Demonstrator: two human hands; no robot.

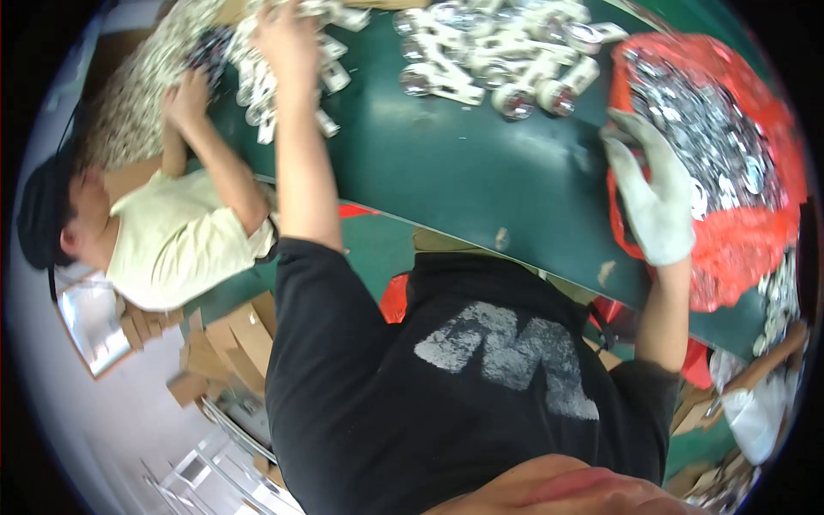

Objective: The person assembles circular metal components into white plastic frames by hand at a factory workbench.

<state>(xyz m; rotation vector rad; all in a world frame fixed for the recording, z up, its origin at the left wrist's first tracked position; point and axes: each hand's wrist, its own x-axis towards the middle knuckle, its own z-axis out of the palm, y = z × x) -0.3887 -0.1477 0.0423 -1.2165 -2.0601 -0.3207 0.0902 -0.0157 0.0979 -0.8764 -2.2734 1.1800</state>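
Observation:
My left hand (pixel 290 43), bare, reaches to the top edge over a cluster of white plastic pieces with a long body and a round end (pixel 336 75). Its fingers look spread, slightly blurred, and nothing shows in them. My right hand (pixel 657 202) wears a white glove with greyish fingertips. It rests at the left edge of a red plastic bag (pixel 721 249), thumb and fingers apart, holding nothing I can see. Shiny round metal discs (pixel 699 120) fill the bag. Between my hands, a pile of white pieces with round clear or shiny heads (pixel 506 51) lies farther back.
A dark green table (pixel 446 163) spans the front. At left, a person in a pale yellow shirt (pixel 180 232) works with both hands (pixel 184 103) near a large heap of small whitish parts (pixel 137 103). Cardboard (pixel 236 339) lies behind. Another person's arm (pixel 768 356) shows at right.

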